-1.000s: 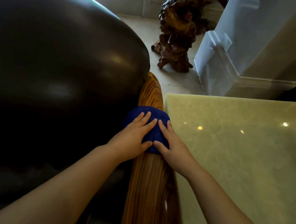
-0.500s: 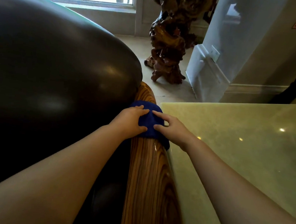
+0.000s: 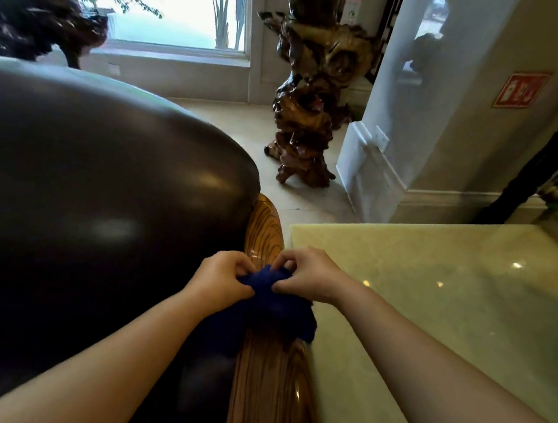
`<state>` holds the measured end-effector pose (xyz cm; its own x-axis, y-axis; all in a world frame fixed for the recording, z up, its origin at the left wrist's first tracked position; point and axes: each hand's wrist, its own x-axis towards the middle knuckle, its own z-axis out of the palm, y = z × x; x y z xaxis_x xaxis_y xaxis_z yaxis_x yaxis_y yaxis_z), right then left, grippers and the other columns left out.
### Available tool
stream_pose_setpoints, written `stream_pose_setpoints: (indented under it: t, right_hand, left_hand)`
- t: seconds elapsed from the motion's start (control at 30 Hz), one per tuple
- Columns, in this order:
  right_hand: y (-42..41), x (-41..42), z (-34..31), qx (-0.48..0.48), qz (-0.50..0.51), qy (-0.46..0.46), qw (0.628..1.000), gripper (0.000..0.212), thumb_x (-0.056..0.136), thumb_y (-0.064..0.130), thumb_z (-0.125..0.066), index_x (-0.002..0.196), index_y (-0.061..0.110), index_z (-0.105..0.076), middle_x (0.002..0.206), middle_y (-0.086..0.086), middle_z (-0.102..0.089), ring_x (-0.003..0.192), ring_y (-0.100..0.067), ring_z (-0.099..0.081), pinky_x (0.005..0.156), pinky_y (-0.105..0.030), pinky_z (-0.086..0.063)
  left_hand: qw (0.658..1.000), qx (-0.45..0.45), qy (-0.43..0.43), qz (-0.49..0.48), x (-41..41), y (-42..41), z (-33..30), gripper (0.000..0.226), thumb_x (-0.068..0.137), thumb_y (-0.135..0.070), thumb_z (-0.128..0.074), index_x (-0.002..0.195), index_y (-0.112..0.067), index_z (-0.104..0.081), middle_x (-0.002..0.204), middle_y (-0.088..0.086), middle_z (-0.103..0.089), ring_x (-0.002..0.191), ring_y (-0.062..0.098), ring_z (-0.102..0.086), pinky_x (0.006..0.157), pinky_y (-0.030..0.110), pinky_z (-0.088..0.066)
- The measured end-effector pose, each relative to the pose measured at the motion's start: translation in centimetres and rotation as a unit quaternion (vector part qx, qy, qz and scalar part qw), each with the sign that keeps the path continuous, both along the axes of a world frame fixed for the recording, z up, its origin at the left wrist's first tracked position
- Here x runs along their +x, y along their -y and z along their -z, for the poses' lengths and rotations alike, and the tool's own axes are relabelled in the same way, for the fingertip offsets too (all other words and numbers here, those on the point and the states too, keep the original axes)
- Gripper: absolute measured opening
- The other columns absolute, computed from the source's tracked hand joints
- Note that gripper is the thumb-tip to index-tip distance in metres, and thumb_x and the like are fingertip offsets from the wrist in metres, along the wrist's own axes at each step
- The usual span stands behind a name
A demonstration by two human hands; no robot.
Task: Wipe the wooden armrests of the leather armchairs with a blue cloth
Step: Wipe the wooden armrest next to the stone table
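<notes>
Pinching a bunched blue cloth [image 3: 275, 300] at lower centre, left hand [image 3: 220, 282] and right hand [image 3: 308, 276] both gripping it, cloth apparently resting on the wooden armrest [image 3: 270, 382], between dark leather armchair [image 3: 92, 209] and pale desk [image 3: 434, 296].

wooden armrest [image 3: 265, 230] runs bare ahead of the hands, a narrow lane. leather chair back [image 3: 100, 192] bulges tight against its left edge; pale stone surface [image 3: 435, 279] crowds the right, only a slim gap between. beyond the armrest's end, open floor [image 3: 246, 118], then the gnarled root sculpture [image 3: 308, 111].
</notes>
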<state>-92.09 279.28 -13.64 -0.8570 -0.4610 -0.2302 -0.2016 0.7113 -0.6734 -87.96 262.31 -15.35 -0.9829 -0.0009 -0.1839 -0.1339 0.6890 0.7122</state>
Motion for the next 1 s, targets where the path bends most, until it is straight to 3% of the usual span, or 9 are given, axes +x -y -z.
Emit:
stream_pose_setpoints:
  t: [0.07,0.2,0.43,0.7,0.87,1.0]
  right_hand:
    - [-0.2,0.7,-2.8,-0.009,-0.015,0.020,1.000,0.024,0.073,0.020,-0.071,0.095,0.025,-0.062,0.095,0.001,-0.059,0.084,-0.016,-0.060,0.071,-0.034,-0.058]
    - [-0.4,2.9,-9.4,-0.039,-0.058,0.050,0.996,0.024,0.075,0.018,-0.070,0.088,0.035,-0.058,0.093,0.006,-0.056,0.081,-0.014,-0.061,0.053,-0.017,-0.053]
    - [2.2,9.2,-24.3,-0.067,-0.131,0.054,0.988,0.025,0.077,0.020,-0.069,0.090,0.039,-0.061,0.100,0.002,-0.060,0.085,-0.018,-0.064,0.059,-0.019,-0.056]
    - [12.9,20.7,-37.3,-0.072,-0.224,-0.006,0.972,0.027,0.073,0.022,-0.070,0.097,0.033,-0.065,0.099,-0.001,-0.062,0.084,-0.016,-0.065,0.063,-0.029,-0.059]
    - [22.0,29.5,-42.2,-0.083,-0.285,-0.053,0.953,0.028,0.071,0.019,-0.070,0.097,0.028,-0.067,0.098,-0.005,-0.066,0.084,-0.021,-0.065,0.066,-0.027,-0.056]
    - [31.0,37.4,-44.2,-0.091,-0.344,-0.059,0.933,0.026,0.071,0.016,-0.071,0.095,0.026,-0.067,0.092,-0.005,-0.066,0.069,-0.011,-0.062,0.064,-0.030,-0.057]
  left_hand:
    - [1.000,0.017,0.006,0.005,0.9,0.5,-2.9,0.029,0.066,-0.008,-0.075,0.091,-0.020,-0.066,0.090,0.002,-0.069,0.082,0.017,-0.065,0.073,0.032,-0.056]
    - [0.999,0.036,0.015,0.038,3.5,1.9,-9.6,0.027,0.066,-0.010,-0.076,0.084,-0.028,-0.067,0.086,-0.002,-0.070,0.076,0.010,-0.066,0.064,0.022,-0.054]
    - [0.999,0.037,-0.012,0.014,11.8,5.5,-25.5,0.027,0.061,-0.012,-0.077,0.078,-0.031,-0.068,0.081,-0.002,-0.071,0.074,0.009,-0.066,0.067,0.023,-0.053]
    - [0.998,0.031,-0.020,-0.059,26.2,15.0,-39.5,0.027,0.063,-0.006,-0.069,0.080,-0.026,-0.069,0.085,0.000,-0.071,0.076,0.013,-0.066,0.064,0.022,-0.054]
    - [0.992,0.028,-0.042,-0.116,37.7,22.6,-44.4,0.029,0.059,-0.006,-0.064,0.080,-0.025,-0.068,0.087,0.005,-0.071,0.074,0.014,-0.063,0.071,0.030,-0.054]
    - [0.987,0.033,-0.043,-0.154,47.5,30.3,-46.4,0.028,0.065,0.000,-0.065,0.081,-0.023,-0.069,0.078,0.001,-0.070,0.069,0.011,-0.063,0.062,0.024,-0.052]
